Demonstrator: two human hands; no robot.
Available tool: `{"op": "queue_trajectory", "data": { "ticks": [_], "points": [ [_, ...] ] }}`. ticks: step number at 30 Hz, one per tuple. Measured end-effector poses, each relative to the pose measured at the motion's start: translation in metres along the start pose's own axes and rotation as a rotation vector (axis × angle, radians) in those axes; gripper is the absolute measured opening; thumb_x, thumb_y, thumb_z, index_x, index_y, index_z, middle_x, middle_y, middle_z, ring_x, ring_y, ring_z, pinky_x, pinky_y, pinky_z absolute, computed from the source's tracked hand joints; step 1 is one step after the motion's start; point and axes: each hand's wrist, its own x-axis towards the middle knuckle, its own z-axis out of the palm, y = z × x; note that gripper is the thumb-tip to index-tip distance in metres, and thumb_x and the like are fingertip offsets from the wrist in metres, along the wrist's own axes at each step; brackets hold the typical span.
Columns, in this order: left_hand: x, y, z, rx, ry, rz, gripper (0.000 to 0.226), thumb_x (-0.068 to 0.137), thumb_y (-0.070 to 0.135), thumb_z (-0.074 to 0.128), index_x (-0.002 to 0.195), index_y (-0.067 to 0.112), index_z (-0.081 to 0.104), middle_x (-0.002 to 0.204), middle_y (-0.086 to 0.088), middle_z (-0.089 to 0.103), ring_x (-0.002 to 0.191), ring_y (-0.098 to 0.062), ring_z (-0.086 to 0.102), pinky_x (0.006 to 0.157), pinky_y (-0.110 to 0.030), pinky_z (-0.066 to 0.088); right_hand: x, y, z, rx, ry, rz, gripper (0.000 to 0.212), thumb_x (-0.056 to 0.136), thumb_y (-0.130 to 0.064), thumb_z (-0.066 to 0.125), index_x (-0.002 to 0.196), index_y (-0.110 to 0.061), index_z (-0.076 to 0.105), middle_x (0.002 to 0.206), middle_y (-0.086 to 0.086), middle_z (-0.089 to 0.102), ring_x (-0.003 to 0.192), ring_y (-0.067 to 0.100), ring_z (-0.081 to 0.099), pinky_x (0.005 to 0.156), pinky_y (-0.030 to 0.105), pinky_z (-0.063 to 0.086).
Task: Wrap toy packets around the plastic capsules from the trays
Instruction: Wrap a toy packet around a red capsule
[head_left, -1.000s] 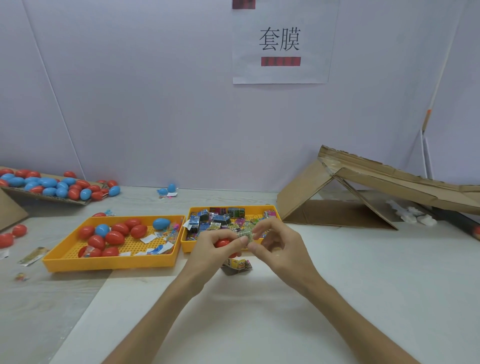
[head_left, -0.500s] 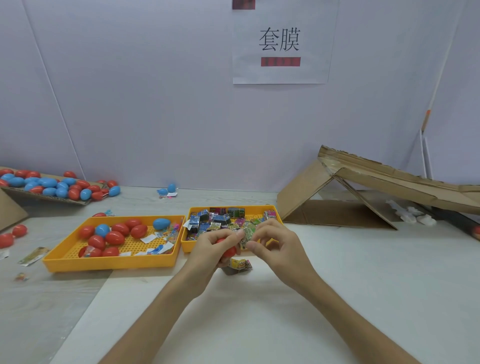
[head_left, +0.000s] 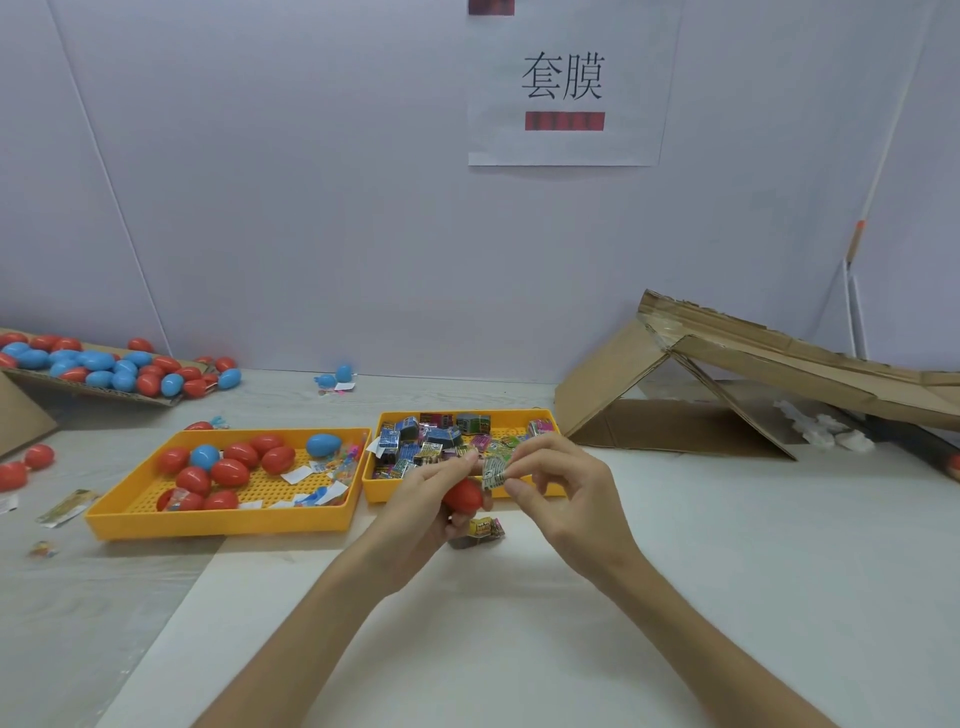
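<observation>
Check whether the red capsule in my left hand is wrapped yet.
Not wrapped yet. The red capsule shows bare in the left hand; the right hand pinches the toy packet just above it, not around it.

I get 1 cam only: head-worn, wide-angle, facing fwd & down over table (head_left: 727, 571) to back wall (head_left: 311, 208); left hand (head_left: 421, 504), right hand (head_left: 566, 493) close, centre-frame.

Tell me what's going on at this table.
A person's left hand holds a red capsule while the right hand pinches a small packet just above it, not yet wrapped round. Behind them sits the yellow tray of packets; the tray of red and blue capsules is to its left.
</observation>
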Motion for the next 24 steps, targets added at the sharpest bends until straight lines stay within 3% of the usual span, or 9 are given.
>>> {"op": "queue_trajectory", "data": {
  "ticks": [8,12,14,18,24],
  "points": [
    [0.0006,0.0004,0.0028,-0.084,-0.038,-0.04,0.025,0.102,0.029,0.049,0.107,0.008,0.06,0.077,-0.013,0.062,0.056,-0.015,0.038,0.055,-0.026,0.028,0.0019,0.0005,-0.0023,0.096,0.058,0.083,0.009,0.081,-0.009,0.07,0.078,-0.017,0.074,0.086,-0.008,0.069,0.083,0.015,0.064,0.068,0.022,0.046],
    [-0.0019,0.0022,0.0023,-0.109,-0.082,-0.039,0.028,0.086,0.03,0.059,0.104,0.01,0.065,0.08,-0.014,0.062,0.061,-0.016,0.039,0.062,-0.029,0.028,0.0028,-0.0008,-0.0029,0.235,0.079,0.171,0.008,0.081,-0.013,0.069,0.077,-0.02,0.073,0.078,-0.009,0.069,0.074,0.007,0.06,0.068,0.017,0.046],
    [-0.0018,0.0018,0.0014,-0.11,-0.081,-0.045,0.027,0.091,0.027,0.054,0.109,0.009,0.065,0.082,-0.013,0.063,0.063,-0.016,0.04,0.064,-0.029,0.029,0.0031,-0.0007,-0.0029,0.289,0.091,0.219,0.01,0.08,-0.016,0.07,0.074,-0.022,0.074,0.074,-0.01,0.068,0.07,0.005,0.059,0.067,0.016,0.046],
    [0.0,-0.0001,-0.0002,-0.113,-0.064,-0.061,0.027,0.101,0.017,0.042,0.114,0.008,0.063,0.082,-0.013,0.064,0.063,-0.015,0.042,0.064,-0.029,0.03,0.0033,-0.0008,-0.0028,0.373,0.072,0.267,0.011,0.081,-0.016,0.07,0.075,-0.024,0.075,0.07,-0.007,0.067,0.063,0.009,0.06,0.064,0.017,0.048],
    [0.0014,0.001,-0.0037,-0.103,-0.085,-0.018,0.027,0.09,0.018,0.053,0.108,0.01,0.071,0.088,-0.012,0.065,0.063,-0.015,0.047,0.061,-0.028,0.034,0.0037,-0.0011,-0.0043,0.403,0.061,0.282,0.003,0.081,-0.013,0.069,0.079,-0.013,0.071,0.069,-0.002,0.066,0.061,0.014,0.063,0.063,0.016,0.047]
  ]
}}
